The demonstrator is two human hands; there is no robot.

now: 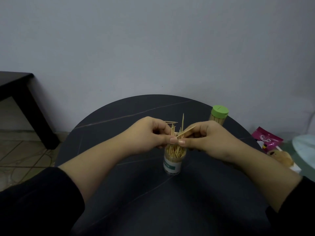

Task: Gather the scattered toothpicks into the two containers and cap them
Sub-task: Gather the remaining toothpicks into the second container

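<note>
An uncapped clear container (172, 163) with a white and green label stands at the middle of the round dark table (153, 193), packed with upright toothpicks. Just above its mouth, my left hand (151, 135) pinches a small bunch of toothpicks (173, 132). My right hand (209, 137) pinches a single toothpick (186, 132) that slants up to the right. Both thumbs meet over the container. A few loose toothpicks (170, 122) lie on the table behind my hands. A second container (218, 115), full and closed with a green cap, stands at the back right.
A dark side table (20, 92) stands at the left against the grey wall. Right of the round table lie a pink snack packet (267, 139), a yellowish soft item (283, 158) and a pale blue cloth (305, 149). Tiled floor shows at the lower left.
</note>
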